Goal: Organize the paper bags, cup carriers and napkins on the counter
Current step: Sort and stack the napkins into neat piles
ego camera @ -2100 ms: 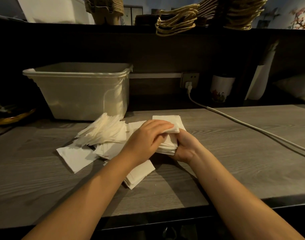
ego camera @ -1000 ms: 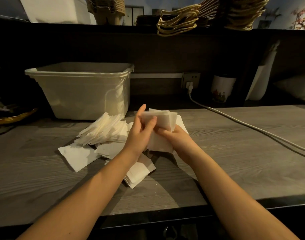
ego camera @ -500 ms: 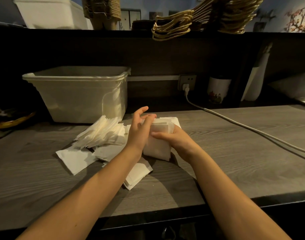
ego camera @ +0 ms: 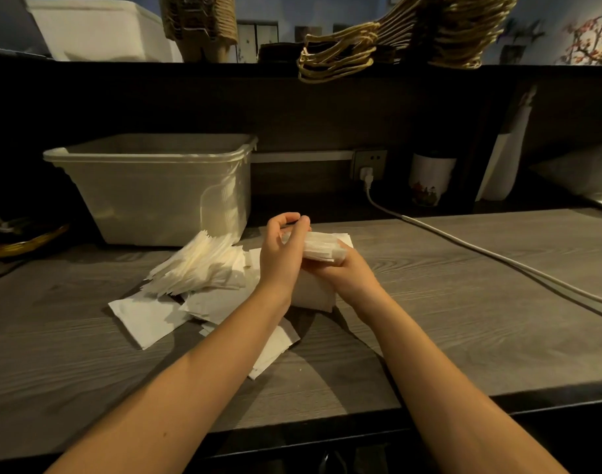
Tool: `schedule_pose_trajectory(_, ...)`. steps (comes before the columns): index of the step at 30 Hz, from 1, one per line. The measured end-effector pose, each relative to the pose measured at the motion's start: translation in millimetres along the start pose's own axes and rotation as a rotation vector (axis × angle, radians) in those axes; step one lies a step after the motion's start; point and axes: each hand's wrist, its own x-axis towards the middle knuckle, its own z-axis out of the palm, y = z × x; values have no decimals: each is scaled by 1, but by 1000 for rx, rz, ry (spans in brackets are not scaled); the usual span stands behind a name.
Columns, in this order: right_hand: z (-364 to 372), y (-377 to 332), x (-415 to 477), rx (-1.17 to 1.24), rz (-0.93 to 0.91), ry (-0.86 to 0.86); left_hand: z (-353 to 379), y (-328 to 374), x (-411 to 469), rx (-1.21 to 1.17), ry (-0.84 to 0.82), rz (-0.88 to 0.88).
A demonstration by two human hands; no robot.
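Left hand (ego camera: 280,254) fingers, straight half a second back, now curl at the 9 o'clock end of the thick white paper-napkin stack (ego camera: 318,248); hold unclear. Right hand (ego camera: 349,275) fingers grip its 3 o'clock end. Stack stands edgewise mid grey wooden tabletop (ego camera: 463,319). Light, soft, slippy: squeeze the broad faces.

A napkin stack (ego camera: 318,249) is held over the worktop (ego camera: 446,302), gripped from the right by the right hand (ego camera: 347,275) and cupped at its left end by the left hand (ego camera: 280,258). Loose napkins (ego camera: 203,265) are heaped just to the left, in front of a plastic tub (ego camera: 156,193).
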Motion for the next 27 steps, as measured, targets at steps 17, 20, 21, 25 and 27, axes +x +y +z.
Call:
schedule_pose_trajectory(17,-9,5,2,277,167,93,-11,-7,-1,-13,-34,17)
schedule_pose_trajectory(20,-10,5,2,412,185,118,-12,-10,-10,185,-203,-28)
schedule_pose_trajectory(21,-8,6,3,387,181,122,-10,-11,-12,264,-235,-29)
schedule_pose_trajectory(25,-2,6,3,370,188,163,-9,-14,-12,367,-287,-3)
schedule_pose_trajectory(27,-4,7,4,358,176,177,-9,-16,-11,436,-321,35)
